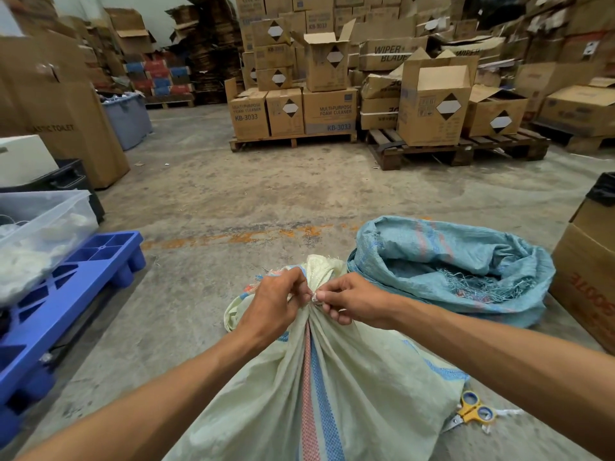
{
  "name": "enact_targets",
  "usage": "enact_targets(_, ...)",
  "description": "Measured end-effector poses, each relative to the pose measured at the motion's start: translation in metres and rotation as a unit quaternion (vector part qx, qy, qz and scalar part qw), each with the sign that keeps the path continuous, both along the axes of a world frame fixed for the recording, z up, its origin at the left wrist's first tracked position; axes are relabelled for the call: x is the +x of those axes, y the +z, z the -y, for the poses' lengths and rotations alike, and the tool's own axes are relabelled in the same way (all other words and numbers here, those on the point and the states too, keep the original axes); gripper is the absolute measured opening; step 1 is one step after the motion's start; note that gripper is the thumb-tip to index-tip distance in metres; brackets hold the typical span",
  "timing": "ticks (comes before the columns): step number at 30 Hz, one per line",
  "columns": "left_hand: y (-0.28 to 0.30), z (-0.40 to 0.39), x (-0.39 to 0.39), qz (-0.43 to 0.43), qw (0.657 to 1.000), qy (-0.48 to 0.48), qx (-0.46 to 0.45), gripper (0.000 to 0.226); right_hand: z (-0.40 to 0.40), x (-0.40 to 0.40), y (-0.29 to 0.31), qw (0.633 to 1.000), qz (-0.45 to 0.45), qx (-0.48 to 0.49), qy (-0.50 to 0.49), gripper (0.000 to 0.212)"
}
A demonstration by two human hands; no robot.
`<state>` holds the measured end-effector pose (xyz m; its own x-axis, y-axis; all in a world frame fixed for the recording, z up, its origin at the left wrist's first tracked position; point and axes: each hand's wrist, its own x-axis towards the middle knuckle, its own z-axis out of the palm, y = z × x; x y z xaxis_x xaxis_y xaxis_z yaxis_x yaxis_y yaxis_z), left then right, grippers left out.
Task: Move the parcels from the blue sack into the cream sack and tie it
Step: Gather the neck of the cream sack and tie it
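The cream sack (349, 377) lies full in front of me, with a red and blue stripe down its middle. Its neck is gathered into a bunch. My left hand (273, 304) grips the bunched neck from the left. My right hand (349, 302) pinches a thin pale tie at the neck from the right, fingertips touching the left hand's. The blue sack (449, 267) lies slumped and open on the floor just right of my hands, with frayed threads at its mouth. No parcels show in either sack.
Yellow-handled scissors (472, 410) lie on the concrete by the cream sack's right side. A blue plastic pallet (66, 287) with a clear tub (43, 227) stands at left. A cardboard box (589, 277) sits at right. Pallets of stacked boxes (293, 111) fill the far side.
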<state>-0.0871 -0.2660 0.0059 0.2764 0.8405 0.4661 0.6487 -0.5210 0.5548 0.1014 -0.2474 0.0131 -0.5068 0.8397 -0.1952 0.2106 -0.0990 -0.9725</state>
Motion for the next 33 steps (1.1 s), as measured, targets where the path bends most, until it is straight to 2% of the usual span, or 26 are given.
enact_targets(4, -0.003, 0.002, -0.005, -0.099, 0.994, -0.018, 0.044, 0.018, -0.001, 0.000, 0.002, 0.999, -0.023, -0.037, -0.022, 0.018)
enact_targets(8, -0.004, 0.004, -0.005, -0.114, 0.990, -0.006, 0.084, 0.015, 0.000, -0.002, 0.002, 0.998, -0.027, -0.046, -0.026, 0.016)
enact_targets(17, -0.001, 0.001, -0.006, -0.152, 0.983, -0.012, 0.102, 0.003, -0.002, -0.004, -0.001, 0.998, -0.018, -0.045, -0.042, 0.019)
enact_targets(21, -0.005, -0.002, -0.008, -0.190, 0.977, -0.024, 0.096, 0.008, -0.001, -0.004, -0.001, 0.998, -0.010, -0.041, -0.055, 0.015)
enact_targets(28, -0.004, -0.004, -0.017, -0.254, 0.962, -0.018, 0.097, 0.005, -0.001, -0.008, -0.007, 0.993, 0.025, 0.021, -0.116, 0.013)
enact_targets(33, -0.009, -0.007, -0.041, -0.305, 0.951, 0.000, 0.053, 0.008, -0.004, 0.004, -0.007, 0.976, 0.111, 0.109, -0.153, 0.014)
